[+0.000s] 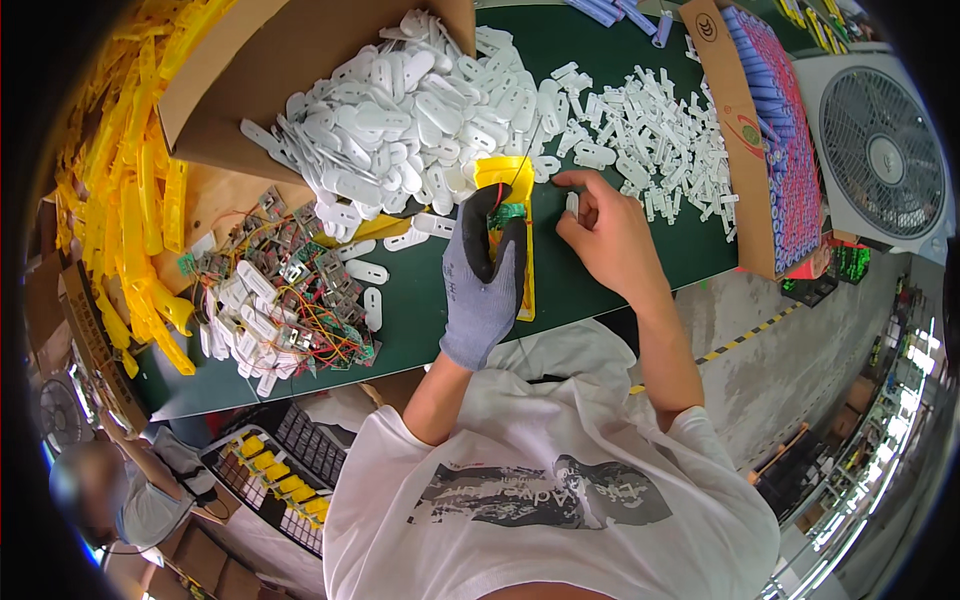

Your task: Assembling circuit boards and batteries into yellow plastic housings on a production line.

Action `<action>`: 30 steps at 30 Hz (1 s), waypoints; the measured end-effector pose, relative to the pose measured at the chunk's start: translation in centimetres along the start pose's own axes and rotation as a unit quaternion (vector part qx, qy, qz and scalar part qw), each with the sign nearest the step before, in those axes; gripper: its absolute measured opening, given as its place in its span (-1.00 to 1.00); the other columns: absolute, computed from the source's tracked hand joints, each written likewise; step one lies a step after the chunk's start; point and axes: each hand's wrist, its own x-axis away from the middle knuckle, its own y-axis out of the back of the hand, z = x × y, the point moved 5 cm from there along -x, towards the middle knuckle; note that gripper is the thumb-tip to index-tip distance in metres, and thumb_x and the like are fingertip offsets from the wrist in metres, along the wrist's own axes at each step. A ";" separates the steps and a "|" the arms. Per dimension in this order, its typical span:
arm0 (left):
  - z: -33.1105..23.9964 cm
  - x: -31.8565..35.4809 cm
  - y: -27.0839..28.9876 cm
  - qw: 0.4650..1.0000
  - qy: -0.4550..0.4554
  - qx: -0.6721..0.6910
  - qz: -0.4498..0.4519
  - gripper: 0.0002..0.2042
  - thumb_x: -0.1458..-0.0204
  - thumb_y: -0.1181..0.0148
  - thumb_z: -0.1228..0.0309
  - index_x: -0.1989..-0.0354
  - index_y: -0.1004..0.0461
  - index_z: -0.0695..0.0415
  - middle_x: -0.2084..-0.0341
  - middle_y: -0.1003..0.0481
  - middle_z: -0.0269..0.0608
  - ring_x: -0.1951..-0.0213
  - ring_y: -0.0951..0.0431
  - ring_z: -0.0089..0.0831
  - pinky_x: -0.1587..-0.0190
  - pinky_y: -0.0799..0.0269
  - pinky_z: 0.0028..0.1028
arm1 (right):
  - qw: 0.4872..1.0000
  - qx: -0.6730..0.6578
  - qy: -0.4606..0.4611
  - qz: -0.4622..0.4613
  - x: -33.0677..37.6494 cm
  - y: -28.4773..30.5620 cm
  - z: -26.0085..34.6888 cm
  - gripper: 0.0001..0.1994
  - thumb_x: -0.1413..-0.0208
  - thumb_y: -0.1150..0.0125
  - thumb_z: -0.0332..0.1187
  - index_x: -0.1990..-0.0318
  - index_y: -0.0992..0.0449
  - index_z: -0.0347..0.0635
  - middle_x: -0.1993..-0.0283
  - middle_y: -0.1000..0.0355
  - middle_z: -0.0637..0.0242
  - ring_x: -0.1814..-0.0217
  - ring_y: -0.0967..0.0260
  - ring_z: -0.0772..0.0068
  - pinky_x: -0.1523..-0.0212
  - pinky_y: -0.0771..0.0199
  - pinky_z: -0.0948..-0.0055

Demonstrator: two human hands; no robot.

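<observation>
My left hand point(478, 285), in a grey glove with black fingers, grips a long yellow plastic housing point(503, 175) above the green table. Inside the housing, by the gloved fingertips, shows a small green circuit board point(510, 213), with a thin red wire near the thumb. To the right, my bare right hand point(612, 235) is closed in a pinch on a small white plastic piece point(572, 203), apart from the housing. Beyond both hands spreads a heap of white oval plastic covers point(400, 120), and a pile of smaller white plastic parts point(660, 140) lies past the right hand.
A cardboard box point(225, 90) stands behind the covers. Circuit boards with wires point(310, 280) lie left, beside yellow housings point(140, 220). At right are a carton of purple cylindrical cells point(790, 200) and a fan point(880, 150). Another person point(150, 500) is at lower left.
</observation>
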 end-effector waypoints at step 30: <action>-0.2 0.3 -0.5 0.991 -0.078 -0.104 -0.032 -0.68 0.01 -0.14 0.55 0.04 -0.40 0.28 0.27 -0.46 0.04 0.26 -0.53 -0.17 0.17 -0.42 -0.36 | 0.878 -0.475 -0.061 -0.018 2.4 -4.2 -1.0 -0.68 -0.05 -0.27 -0.55 0.02 -0.45 -0.41 0.22 -0.51 0.22 0.25 -0.46 0.62 0.24 -0.46 0.66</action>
